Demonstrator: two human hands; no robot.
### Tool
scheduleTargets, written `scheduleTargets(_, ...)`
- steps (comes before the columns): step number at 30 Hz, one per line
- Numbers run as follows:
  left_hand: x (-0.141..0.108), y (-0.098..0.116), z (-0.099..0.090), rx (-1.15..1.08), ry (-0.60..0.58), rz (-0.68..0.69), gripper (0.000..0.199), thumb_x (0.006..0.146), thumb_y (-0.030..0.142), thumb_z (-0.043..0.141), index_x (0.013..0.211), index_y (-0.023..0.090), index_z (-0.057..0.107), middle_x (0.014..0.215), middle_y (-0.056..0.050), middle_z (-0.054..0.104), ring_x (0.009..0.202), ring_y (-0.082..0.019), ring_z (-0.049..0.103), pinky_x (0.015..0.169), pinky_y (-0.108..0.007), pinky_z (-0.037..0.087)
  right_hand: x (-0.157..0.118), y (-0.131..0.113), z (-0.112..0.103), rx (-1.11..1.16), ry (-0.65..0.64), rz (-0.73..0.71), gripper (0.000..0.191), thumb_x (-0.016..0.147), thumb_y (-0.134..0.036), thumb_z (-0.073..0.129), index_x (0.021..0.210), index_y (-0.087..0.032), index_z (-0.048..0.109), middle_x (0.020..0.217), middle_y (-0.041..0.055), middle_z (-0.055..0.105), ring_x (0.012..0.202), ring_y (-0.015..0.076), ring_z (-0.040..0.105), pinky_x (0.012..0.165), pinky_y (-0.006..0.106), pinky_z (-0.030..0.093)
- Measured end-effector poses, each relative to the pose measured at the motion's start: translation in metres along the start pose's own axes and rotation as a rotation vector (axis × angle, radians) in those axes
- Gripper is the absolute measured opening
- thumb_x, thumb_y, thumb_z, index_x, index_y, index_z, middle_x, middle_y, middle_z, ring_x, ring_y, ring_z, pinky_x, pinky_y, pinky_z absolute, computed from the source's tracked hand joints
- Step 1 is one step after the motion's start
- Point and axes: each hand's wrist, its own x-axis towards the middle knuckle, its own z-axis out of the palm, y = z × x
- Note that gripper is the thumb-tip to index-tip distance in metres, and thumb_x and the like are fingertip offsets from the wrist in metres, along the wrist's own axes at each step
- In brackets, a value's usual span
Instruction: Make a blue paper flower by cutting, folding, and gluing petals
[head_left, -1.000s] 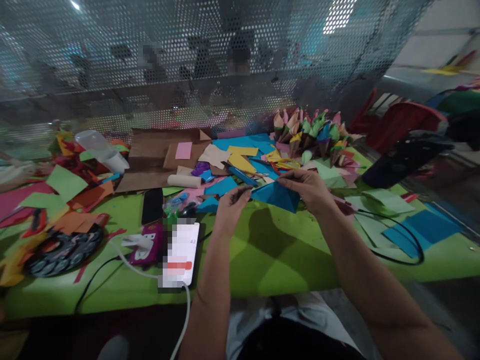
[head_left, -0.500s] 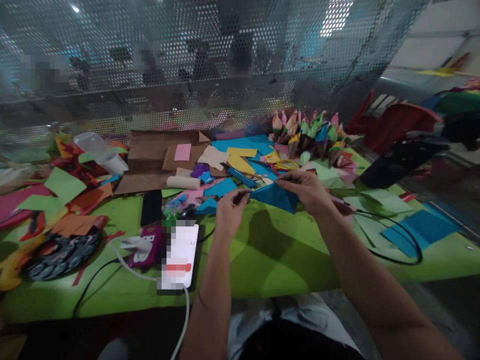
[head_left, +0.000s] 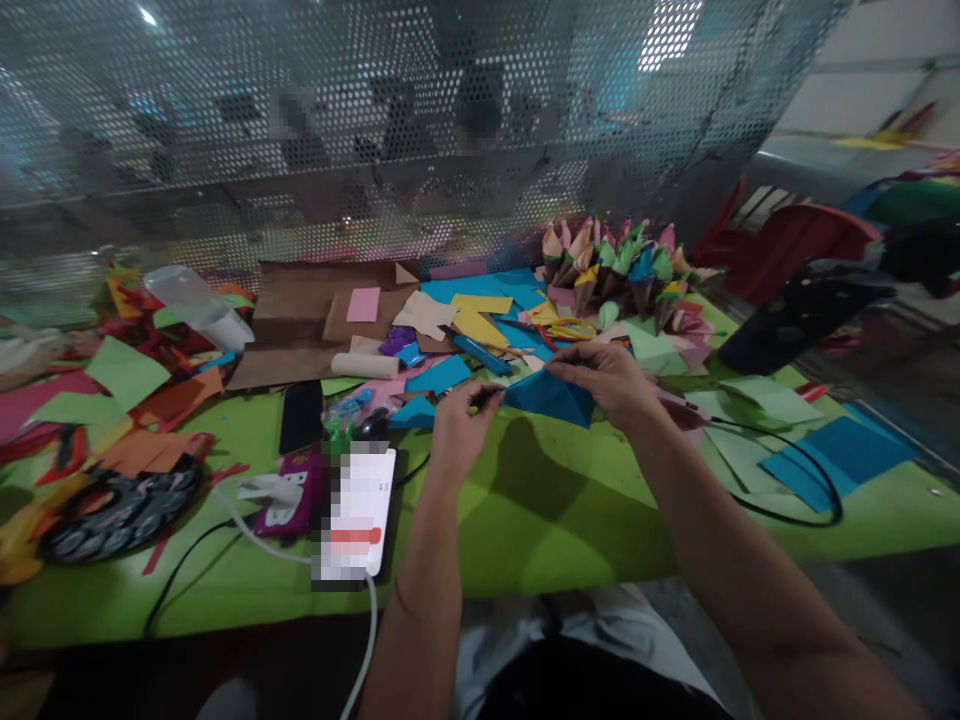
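Observation:
A piece of blue paper (head_left: 553, 396), folded to a triangular shape, is held up above the green table (head_left: 517, 535). My left hand (head_left: 466, 420) pinches its left corner between thumb and finger. My right hand (head_left: 600, 378) grips the upper edge, fingers closed on it. Below the paper, a dark shadow falls on the table. Just beyond my hands lie a blue cutter knife (head_left: 481, 353), yellow-handled scissors (head_left: 571, 328) and yellow paper scraps (head_left: 480, 326). To the right of my right hand is a pink tool with a black cord (head_left: 682, 407), partly hidden.
Many small paper cones (head_left: 615, 262) stand at the back right. Brown cardboard (head_left: 289, 325) lies at the back. At left are a lit phone (head_left: 369, 500) with a white cable, a dark phone (head_left: 301, 417) and a tissue pack (head_left: 289, 498). Blue sheets (head_left: 840, 458) lie at right.
My left hand has shifted very slightly against the paper's left corner. The blue paper stays held between both hands; the whole view has moved a little.

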Motion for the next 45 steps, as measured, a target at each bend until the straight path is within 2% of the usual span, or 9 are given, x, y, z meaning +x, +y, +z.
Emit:
scheduleTargets(6,-0.001,-0.001,-0.001,0.027,0.002,-0.012,0.008,0.088,0.024,0.065,0.085,0.021,0.072,0.085,-0.003,0.075,0.081,-0.017,0.067,0.075,-0.028,0.051,-0.001,-0.002,0.001,-0.045,-0.004,-0.051,0.034,0.064,-0.054,0.079,0.071,-0.021,0.075,0.07,0.0023,0.069,0.071,0.0205,0.059,0.066,0.033,0.045)
scheduleTargets(11,-0.001,0.0,0.002,0.047,-0.038,0.065,0.009,0.089,0.029,0.067,0.088,0.021,0.071,0.088,-0.005,0.073,0.084,-0.019,0.067,0.079,-0.03,0.051,-0.002,-0.001,0.004,-0.052,-0.032,-0.066,0.036,0.067,-0.056,0.078,0.071,-0.021,0.074,0.07,0.0026,0.069,0.073,0.0214,0.062,0.071,0.034,0.048)
scheduleTargets(15,-0.001,0.002,0.002,0.049,-0.059,0.111,0.009,0.09,0.026,0.066,0.091,0.022,0.074,0.092,-0.005,0.074,0.09,-0.02,0.068,0.084,-0.032,0.052,-0.004,0.0,0.005,-0.098,-0.102,-0.102,0.033,0.071,-0.054,0.076,0.072,-0.021,0.074,0.076,0.004,0.073,0.078,0.0237,0.065,0.076,0.036,0.049)
scheduleTargets(20,-0.002,0.007,0.001,0.136,-0.056,0.124,0.009,0.089,0.02,0.066,0.087,0.022,0.074,0.088,-0.005,0.074,0.09,-0.022,0.068,0.084,-0.033,0.051,-0.005,0.001,0.008,-0.245,-0.107,-0.316,0.026,0.078,-0.05,0.075,0.086,-0.026,0.079,0.092,0.0067,0.077,0.095,0.0279,0.066,0.09,0.041,0.046)
scheduleTargets(22,-0.003,0.009,0.002,0.194,-0.064,0.124,0.01,0.089,0.018,0.066,0.087,0.022,0.075,0.088,-0.006,0.074,0.092,-0.023,0.068,0.085,-0.035,0.05,-0.006,0.002,0.01,-0.289,-0.137,-0.37,0.023,0.08,-0.048,0.074,0.085,-0.026,0.08,0.09,0.0066,0.077,0.094,0.0272,0.065,0.09,0.04,0.045)
scheduleTargets(26,-0.003,0.009,0.003,0.22,-0.082,0.108,0.009,0.088,0.018,0.068,0.087,0.023,0.075,0.09,-0.006,0.075,0.093,-0.023,0.068,0.086,-0.035,0.05,-0.005,0.008,0.011,-0.307,-0.186,-0.332,0.022,0.081,-0.045,0.073,0.075,-0.024,0.077,0.077,0.005,0.073,0.084,0.0238,0.063,0.078,0.035,0.046)
scheduleTargets(30,-0.002,0.003,0.0,0.104,-0.037,0.065,0.008,0.088,0.023,0.067,0.087,0.022,0.075,0.089,-0.004,0.076,0.089,-0.02,0.069,0.084,-0.032,0.051,-0.002,0.012,0.006,-0.296,-0.129,-0.286,0.022,0.079,-0.044,0.074,0.074,-0.022,0.076,0.076,0.0042,0.072,0.08,0.0223,0.063,0.072,0.032,0.046)
scheduleTargets(39,0.001,0.001,-0.003,-0.21,-0.009,-0.126,0.016,0.079,0.025,0.072,0.093,0.019,0.075,0.086,-0.004,0.076,0.083,-0.019,0.069,0.079,-0.03,0.053,0.0,0.007,0.0,-0.187,-0.075,-0.177,0.03,0.074,-0.052,0.075,0.072,-0.022,0.074,0.074,0.0036,0.072,0.077,0.0229,0.064,0.072,0.033,0.048)
scheduleTargets(45,0.001,0.0,0.0,-0.337,-0.007,-0.192,0.019,0.075,0.032,0.076,0.088,0.018,0.074,0.083,-0.004,0.076,0.081,-0.02,0.069,0.079,-0.033,0.054,-0.001,0.003,0.002,-0.138,-0.072,-0.128,0.028,0.071,-0.05,0.076,0.07,-0.022,0.074,0.073,0.0033,0.071,0.076,0.0227,0.064,0.072,0.033,0.048)
